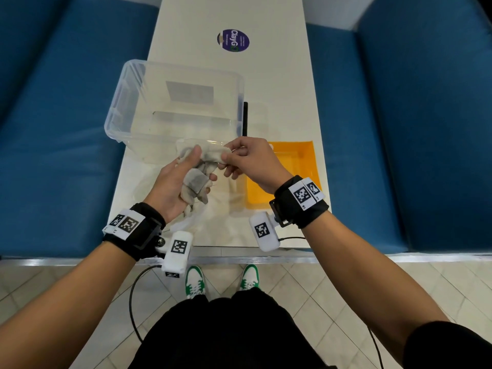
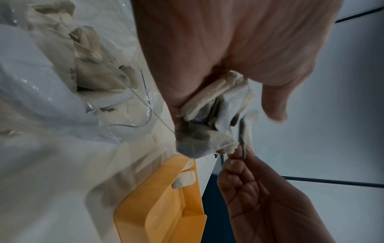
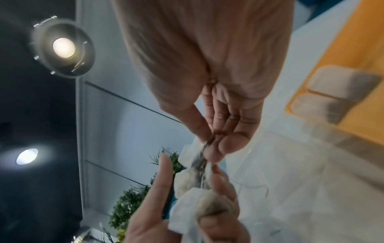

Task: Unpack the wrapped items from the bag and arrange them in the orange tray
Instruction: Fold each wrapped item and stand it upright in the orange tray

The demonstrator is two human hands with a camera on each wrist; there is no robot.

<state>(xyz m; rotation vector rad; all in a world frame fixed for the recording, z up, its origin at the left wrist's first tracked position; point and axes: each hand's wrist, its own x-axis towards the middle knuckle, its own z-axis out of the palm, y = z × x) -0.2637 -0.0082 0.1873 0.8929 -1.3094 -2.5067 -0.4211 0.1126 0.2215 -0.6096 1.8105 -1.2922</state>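
Note:
My left hand (image 1: pixel 183 174) grips a bunch of pale wrapped sachets (image 1: pixel 195 182) above the table's near end, thumb on top. My right hand (image 1: pixel 229 157) pinches the end of one sachet (image 1: pixel 213 153) at the top of that bunch. In the left wrist view the bunch (image 2: pixel 203 133) hangs under my left hand (image 2: pixel 207 49), and my right hand (image 2: pixel 239 157) pinches its edge. The orange tray (image 1: pixel 306 155) lies to the right with two sachets (image 3: pixel 332 93) side by side in it. The clear plastic bag (image 1: pixel 213 225) lies crumpled beneath my hands, more sachets (image 2: pixel 93 74) inside.
A large clear plastic bin (image 1: pixel 170 102) stands just beyond my hands, with a black rod (image 1: pixel 245 118) by its right wall. A purple round sticker (image 1: pixel 233 40) marks the far table. Blue seats flank the narrow white table (image 1: pixel 282 75).

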